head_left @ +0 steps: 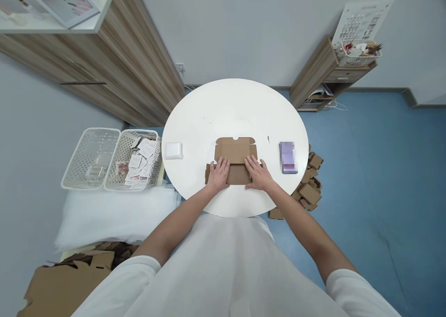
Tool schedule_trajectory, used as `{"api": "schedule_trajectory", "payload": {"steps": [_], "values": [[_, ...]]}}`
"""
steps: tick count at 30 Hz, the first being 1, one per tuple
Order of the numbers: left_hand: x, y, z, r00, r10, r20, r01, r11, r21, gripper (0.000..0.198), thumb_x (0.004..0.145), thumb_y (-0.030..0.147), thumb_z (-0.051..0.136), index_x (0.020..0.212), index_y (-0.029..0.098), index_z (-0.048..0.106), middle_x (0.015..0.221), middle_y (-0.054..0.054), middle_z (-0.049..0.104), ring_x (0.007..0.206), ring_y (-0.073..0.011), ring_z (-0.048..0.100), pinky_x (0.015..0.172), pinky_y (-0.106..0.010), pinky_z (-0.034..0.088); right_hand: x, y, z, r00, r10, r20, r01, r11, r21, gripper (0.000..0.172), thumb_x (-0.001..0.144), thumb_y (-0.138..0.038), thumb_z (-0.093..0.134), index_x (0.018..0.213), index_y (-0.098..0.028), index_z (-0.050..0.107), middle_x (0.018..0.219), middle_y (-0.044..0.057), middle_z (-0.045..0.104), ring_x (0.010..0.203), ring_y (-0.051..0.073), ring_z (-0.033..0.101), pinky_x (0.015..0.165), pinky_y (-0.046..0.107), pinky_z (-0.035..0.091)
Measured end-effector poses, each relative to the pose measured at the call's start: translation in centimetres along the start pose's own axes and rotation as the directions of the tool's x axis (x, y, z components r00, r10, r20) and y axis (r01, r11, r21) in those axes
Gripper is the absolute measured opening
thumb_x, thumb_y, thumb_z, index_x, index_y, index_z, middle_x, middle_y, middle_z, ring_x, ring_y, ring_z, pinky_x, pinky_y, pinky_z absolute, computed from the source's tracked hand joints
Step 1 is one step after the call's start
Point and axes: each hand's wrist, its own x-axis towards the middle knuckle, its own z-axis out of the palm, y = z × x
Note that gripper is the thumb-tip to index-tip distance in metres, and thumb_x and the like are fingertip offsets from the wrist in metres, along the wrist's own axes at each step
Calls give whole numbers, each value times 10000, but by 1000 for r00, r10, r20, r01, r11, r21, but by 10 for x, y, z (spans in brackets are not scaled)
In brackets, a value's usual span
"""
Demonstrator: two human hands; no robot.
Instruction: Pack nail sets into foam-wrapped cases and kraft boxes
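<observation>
A brown cardboard mailer box (235, 152), partly folded, lies on the white oval table (237, 108) right before me. Its lid panel with a notched flap stretches toward the far side. My left hand (219, 174) rests on the box's left side, fingers spread out and pointing away from me. On the right side of the box lies my right hand (258, 173), its fingers likewise extended over the cardboard. A white packet (173, 150) sits near the table's left edge. Near the right edge is a purple, pixelated flat item (288, 157). Neither of these is touched.
Left of the table stand white plastic baskets, one (148, 177) holding papers and cards. White wrapping sheets (114, 212) and flat cardboard blanks (66, 289) lie nearer me. Small boxes (310, 192) are piled on the floor at right. A small cabinet (313, 75) stands beyond the table.
</observation>
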Motion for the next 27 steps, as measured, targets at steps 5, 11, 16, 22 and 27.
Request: {"api": "schedule_trajectory", "payload": {"steps": [5, 11, 16, 22, 27], "values": [[-5, -1, -2, 1000, -1, -18, 1, 1000, -16, 1106, 497, 456, 735, 1398, 138, 177, 1456, -163, 180, 1345, -354, -47, 1051, -548, 27, 3, -7, 14, 999, 39, 37, -37, 998, -60, 1063, 599, -477, 647, 1413, -140, 51, 1480, 130, 104, 1360, 290, 40, 1055, 511, 47], [-52, -28, 17, 902, -430, -38, 411, 882, -230, 1161, 533, 553, 692, 1400, 119, 54, 1454, -241, 71, 1336, -380, 68, 997, -556, 192, 3, -7, 17, 997, 67, 35, -66, 997, -40, 1060, 603, -440, 654, 1414, -147, 37, 1483, 123, 79, 1360, 273, 50, 1045, 536, 47], [-71, -47, 43, 881, -472, -27, 385, 750, -538, 870, 695, 332, 608, 1381, 123, 114, 1309, -188, 402, 1208, -280, 391, 933, -420, 370, 3, -7, 20, 997, 74, 26, -74, 997, -17, 1046, 621, -468, 633, 1414, -158, 24, 1482, 131, 89, 1362, 283, 18, 1032, 543, 76], [-47, -40, 46, 838, -545, -30, 359, 591, -722, 558, 727, 232, 555, 1254, 141, 396, 1047, -103, 583, 948, -202, 567, 836, -342, 452, 2, -10, 22, 997, 75, 26, -75, 997, -11, 1027, 635, -466, 621, 1413, -159, 24, 1481, 131, 104, 1362, 281, 9, 1026, 545, 98], [-43, -37, 44, 823, -567, 4, 370, 532, -762, 358, 735, 179, 515, 1089, 133, 548, 931, -80, 610, 832, -168, 591, 773, -313, 479, 0, -15, 24, 996, 89, 25, -89, 996, -3, 1003, 651, -447, 616, 1413, -164, 29, 1482, 125, 105, 1363, 274, -4, 1027, 531, 109]]}}
